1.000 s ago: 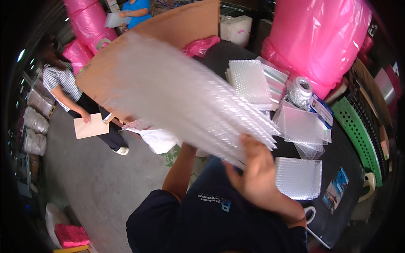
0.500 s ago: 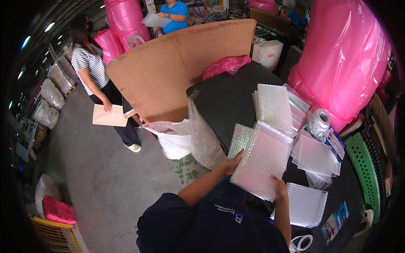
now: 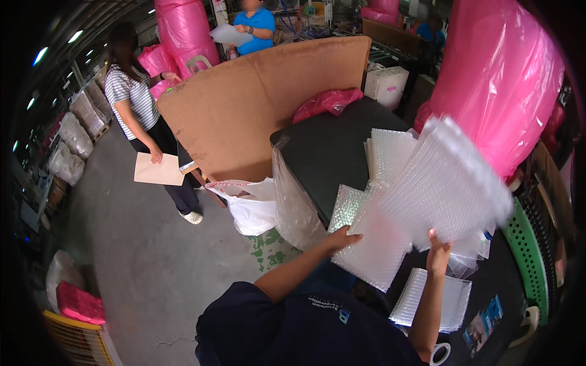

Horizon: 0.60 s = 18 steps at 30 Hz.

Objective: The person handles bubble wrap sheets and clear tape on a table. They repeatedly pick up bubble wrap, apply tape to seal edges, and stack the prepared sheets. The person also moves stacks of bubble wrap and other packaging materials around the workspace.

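My left hand [image 3: 345,240] pinches the near left edge of a clear bubble-wrap pouch [image 3: 369,250] over the dark table [image 3: 317,143]. In my right hand [image 3: 439,250] is another bubble-wrap pouch [image 3: 448,189], gripped by its lower edge and lifted to the right; its far end is smeared by motion, and whether it is one or several layers I cannot tell. A greenish bubble-wrap pouch [image 3: 346,207] lies beyond my left hand. Farther back is a stack of pouches [image 3: 390,146], partly covered. Beside my right forearm rests another pile of pouches [image 3: 433,299].
A white ring-shaped roll [image 3: 441,354] and a printed blue sheet [image 3: 482,326] lie near the front. Large pink plastic-wrapped rolls [image 3: 494,79] and a green perforated rack [image 3: 528,256] flank the right. Left are a cardboard panel [image 3: 262,104], white bag [image 3: 253,207] and person holding a folder [image 3: 159,169].
My right hand has moved right and up, swinging a pouch away from the one in my left hand. The pouch now covers the tape roll and loose pouches. The standing person has raised one hand.
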Available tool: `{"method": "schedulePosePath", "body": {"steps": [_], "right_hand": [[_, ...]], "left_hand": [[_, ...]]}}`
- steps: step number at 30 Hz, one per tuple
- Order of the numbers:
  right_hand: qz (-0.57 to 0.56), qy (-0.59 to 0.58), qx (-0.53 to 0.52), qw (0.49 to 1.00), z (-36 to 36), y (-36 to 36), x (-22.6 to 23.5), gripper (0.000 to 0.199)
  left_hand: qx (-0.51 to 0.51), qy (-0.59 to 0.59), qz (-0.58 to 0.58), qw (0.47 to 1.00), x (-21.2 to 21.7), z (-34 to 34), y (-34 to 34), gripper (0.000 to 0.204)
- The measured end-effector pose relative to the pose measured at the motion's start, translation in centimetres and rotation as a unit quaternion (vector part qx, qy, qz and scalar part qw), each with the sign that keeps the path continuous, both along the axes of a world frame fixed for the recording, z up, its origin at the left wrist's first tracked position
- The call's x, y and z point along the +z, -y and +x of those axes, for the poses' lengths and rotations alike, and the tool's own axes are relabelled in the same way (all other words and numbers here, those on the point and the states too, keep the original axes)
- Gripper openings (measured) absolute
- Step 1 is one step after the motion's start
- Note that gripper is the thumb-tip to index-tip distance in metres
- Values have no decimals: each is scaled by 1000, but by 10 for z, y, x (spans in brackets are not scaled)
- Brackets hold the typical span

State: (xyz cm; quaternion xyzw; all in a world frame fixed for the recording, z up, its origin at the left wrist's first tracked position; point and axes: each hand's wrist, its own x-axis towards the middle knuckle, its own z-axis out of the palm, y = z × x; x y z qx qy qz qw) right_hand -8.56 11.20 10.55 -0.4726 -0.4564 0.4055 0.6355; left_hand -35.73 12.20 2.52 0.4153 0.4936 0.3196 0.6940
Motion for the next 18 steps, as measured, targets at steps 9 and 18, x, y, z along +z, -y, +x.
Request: {"method": "schedulePosePath", "body": {"steps": [9, 18], "right_hand": [[283, 377, -11, 882, -23, -13, 14, 30], [298, 440, 48, 846, -13, -1, 26, 21]], "left_hand": [[-78, 189, 18, 979, 4, -16, -8, 67], [-203, 312, -54, 927, -12, -15, -21, 67]]}}
